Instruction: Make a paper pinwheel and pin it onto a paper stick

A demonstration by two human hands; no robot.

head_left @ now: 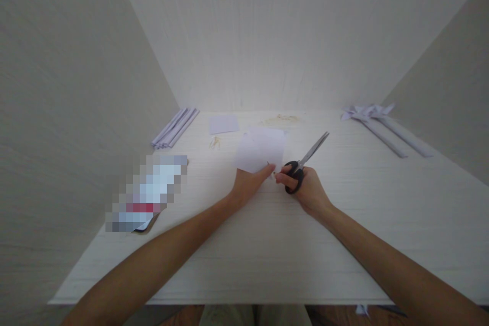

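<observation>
White paper (262,147) lies at the middle of the table, more than one piece overlapping. My left hand (250,181) is closed on its near right part, the thumb on top and the fingers hidden beneath. In my right hand (305,188) is a pair of scissors (295,175) with black handles, its blades pointing away to the far right. The right thumb and fingertip pinch near the paper's corner, where a tiny pale piece shows, too small to name.
Rolled paper tubes (175,128) lie at the back left, beside a small paper rectangle (223,124) and thin tan strands (215,142). A pixelated phone-like device (151,193) rests on the left. Two paper rolls with folded ends (385,130) lie at the back right. Walls enclose three sides.
</observation>
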